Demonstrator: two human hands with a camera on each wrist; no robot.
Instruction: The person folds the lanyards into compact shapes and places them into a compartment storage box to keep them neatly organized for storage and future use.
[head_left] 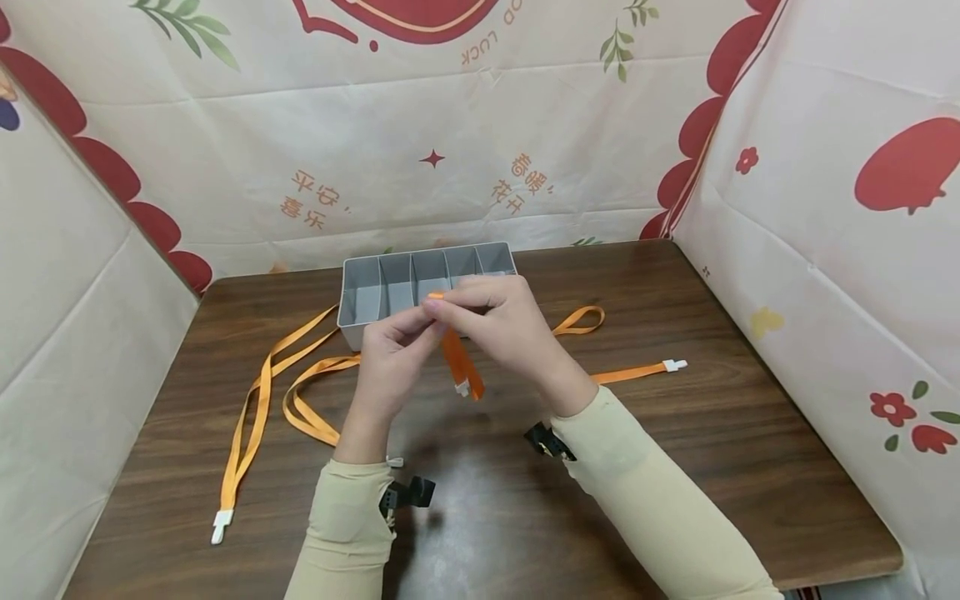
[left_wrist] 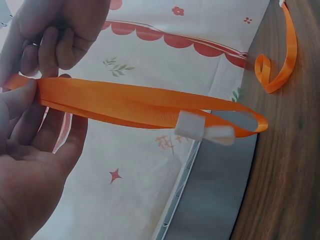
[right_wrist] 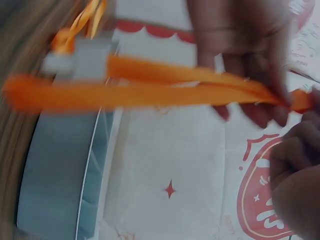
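Both our left grip [head_left: 395, 358] and right grip [head_left: 506, 321] pinch one folded orange lanyard [left_wrist: 112, 102] up top, probably so its white clip [left_wrist: 191, 125] dangles free

The right hand [head_left: 510, 329] partly hides the grey plastic five-compartment box [head_left: 356, 335] behind its fingers. Left of the fingers, a looped orange ribbon lanyard [head_left: 315, 427] passes out of sight behind the left hand [head_left: 390, 358]. The right wrist view blurs the pinched orange ribbon lanyard [right_wrist: 150, 96] beyond the fingertips.
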